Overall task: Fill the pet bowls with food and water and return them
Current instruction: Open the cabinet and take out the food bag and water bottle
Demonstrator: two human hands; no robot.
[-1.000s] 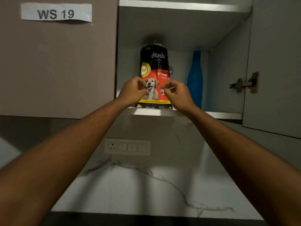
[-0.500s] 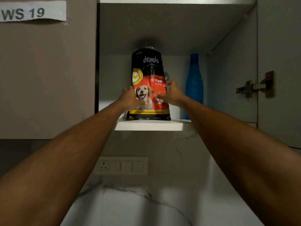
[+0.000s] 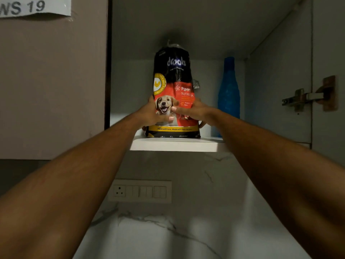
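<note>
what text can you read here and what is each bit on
"WS 19" (W cut by the frame): paper label on the cupboard door.
"drools": top of the food bag.
"PUPPY NUTRITI…": bag's red panel.
"Made with love. Made with real chi…": bag's yellow band.
"PUPPY": bag's bottom edge.
Small print under "drools": too blurred.

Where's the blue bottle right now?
In the head view, the blue bottle stands upright on the open cupboard's shelf, to the right of the dog food bag and near the cupboard's right wall.
</note>
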